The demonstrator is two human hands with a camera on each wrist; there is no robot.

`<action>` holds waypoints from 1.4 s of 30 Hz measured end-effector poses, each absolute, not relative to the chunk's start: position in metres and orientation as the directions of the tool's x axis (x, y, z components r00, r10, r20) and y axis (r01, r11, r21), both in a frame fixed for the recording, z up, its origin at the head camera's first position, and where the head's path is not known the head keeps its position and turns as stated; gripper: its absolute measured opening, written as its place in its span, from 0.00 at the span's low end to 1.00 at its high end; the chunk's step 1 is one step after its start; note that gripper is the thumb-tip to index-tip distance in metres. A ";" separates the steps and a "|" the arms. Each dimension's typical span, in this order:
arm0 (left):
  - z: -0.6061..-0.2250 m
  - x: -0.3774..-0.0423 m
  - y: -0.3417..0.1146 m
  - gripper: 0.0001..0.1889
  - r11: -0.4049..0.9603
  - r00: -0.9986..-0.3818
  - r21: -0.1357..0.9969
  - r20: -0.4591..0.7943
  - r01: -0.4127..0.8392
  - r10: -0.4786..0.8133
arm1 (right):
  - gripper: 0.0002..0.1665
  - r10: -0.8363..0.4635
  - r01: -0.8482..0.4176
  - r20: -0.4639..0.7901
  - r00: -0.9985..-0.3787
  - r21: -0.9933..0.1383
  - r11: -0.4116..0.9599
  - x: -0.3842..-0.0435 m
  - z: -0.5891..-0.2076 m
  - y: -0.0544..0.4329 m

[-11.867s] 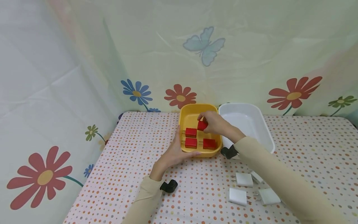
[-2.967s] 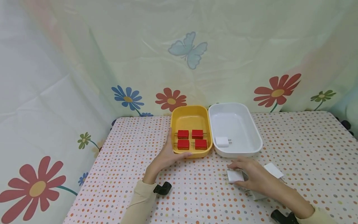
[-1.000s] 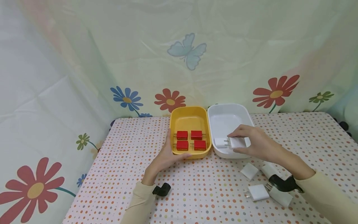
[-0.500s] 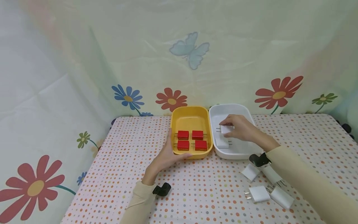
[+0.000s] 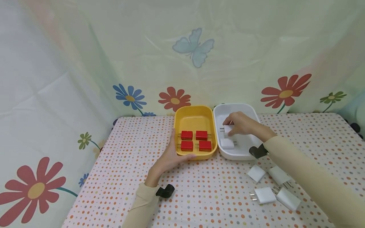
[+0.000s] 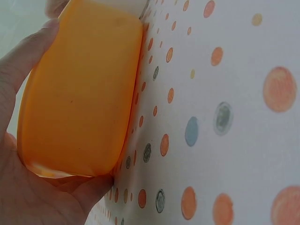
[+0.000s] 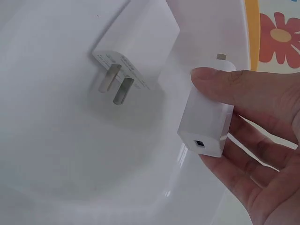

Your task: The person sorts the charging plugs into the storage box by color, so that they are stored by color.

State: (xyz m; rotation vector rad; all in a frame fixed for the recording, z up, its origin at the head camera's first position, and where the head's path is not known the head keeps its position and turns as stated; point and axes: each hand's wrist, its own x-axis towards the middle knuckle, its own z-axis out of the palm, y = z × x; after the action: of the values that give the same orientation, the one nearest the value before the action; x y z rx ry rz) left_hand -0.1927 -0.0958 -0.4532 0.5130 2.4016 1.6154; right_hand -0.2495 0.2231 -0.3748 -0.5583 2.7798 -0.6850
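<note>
My right hand (image 5: pixel 242 123) pinches a white plug charger (image 7: pixel 206 112) between thumb and fingers, inside the white tray (image 5: pixel 242 157). Its prongs point left in the head view; a small port faces the right wrist camera. Nearer the tray's front lies another white charger (image 5: pixel 226 143), prongs to the right. My left hand (image 5: pixel 168 158) holds the front left corner of the yellow tray (image 5: pixel 194 120), fingers along its left side and thumb at the front. Several red plug chargers (image 5: pixel 186 135) lie in two rows there. The left wrist view shows the tray's orange-looking wall (image 6: pixel 84 93).
Several loose white chargers (image 5: pixel 264 195) lie on the dotted tablecloth (image 5: pixel 211 193) in front of the white tray, beside my right forearm. Both trays stand side by side near the back edge. A flowered curtain (image 5: pixel 239 57) hangs behind them.
My right hand picked up a white charger from the tabletop and carried it into the white tray, farther back than the first one. Earlier it was setting a red charger in the yellow tray.
</note>
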 end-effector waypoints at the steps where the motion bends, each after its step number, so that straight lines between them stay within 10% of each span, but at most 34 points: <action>1: -0.453 -0.193 -0.096 0.71 0.342 -0.919 0.924 0.024 0.171 0.393 | 0.23 -0.410 -0.302 -0.133 -0.902 -0.482 0.822 -0.251 -0.375 0.223; 42: -0.453 -0.193 -0.096 0.72 0.398 -0.933 0.909 -0.032 0.122 0.360 | 0.21 -0.454 -0.298 -0.233 -0.860 -0.493 0.817 -0.275 -0.394 0.211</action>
State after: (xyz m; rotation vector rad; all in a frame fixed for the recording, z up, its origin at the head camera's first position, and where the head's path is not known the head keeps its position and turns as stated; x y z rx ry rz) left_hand -0.1934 -0.0964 -0.4530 0.4267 2.4314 1.5532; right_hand -0.2748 0.2107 -0.3936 -0.5690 2.6603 -0.6411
